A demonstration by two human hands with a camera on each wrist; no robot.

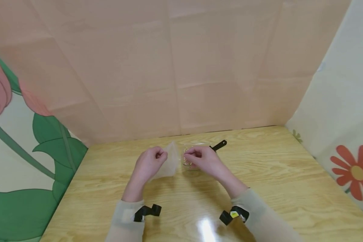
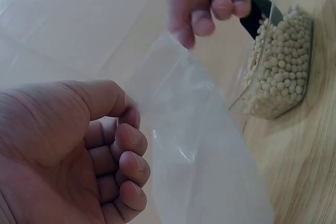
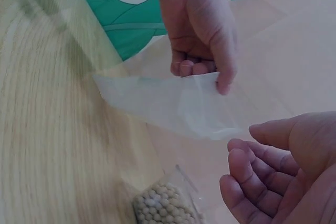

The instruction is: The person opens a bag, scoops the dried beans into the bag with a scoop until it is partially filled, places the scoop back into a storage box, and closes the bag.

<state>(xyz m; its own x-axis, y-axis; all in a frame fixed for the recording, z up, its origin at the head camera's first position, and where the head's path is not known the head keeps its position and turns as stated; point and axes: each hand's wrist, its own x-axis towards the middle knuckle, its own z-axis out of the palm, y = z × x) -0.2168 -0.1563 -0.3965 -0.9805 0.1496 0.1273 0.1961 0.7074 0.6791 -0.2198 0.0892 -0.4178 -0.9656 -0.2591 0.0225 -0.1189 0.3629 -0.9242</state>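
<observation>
Between the thumb and curled fingers of my left hand (image 1: 151, 163) is a thin translucent plastic bag (image 1: 169, 164), pinched near its upper edge. The bag (image 2: 205, 156) hangs flat and slightly creased toward the right in the left wrist view. My right hand (image 1: 204, 159) hovers close to the bag's free corner. Its fingers are loosely bent, the thumb (image 3: 270, 132) a little apart from the index finger, with nothing visibly held. Under the right hand stands a clear box (image 1: 196, 169) of pale round pellets (image 2: 283, 59), much of it covered in the head view.
A black handle (image 1: 220, 145) sticks up from the box's back right side; its lower end (image 2: 257, 17) sits by the pellets. The wooden table (image 1: 275, 174) meets a pink cloth backdrop (image 1: 199, 67). Flower-print walls (image 1: 357, 111) flank the table.
</observation>
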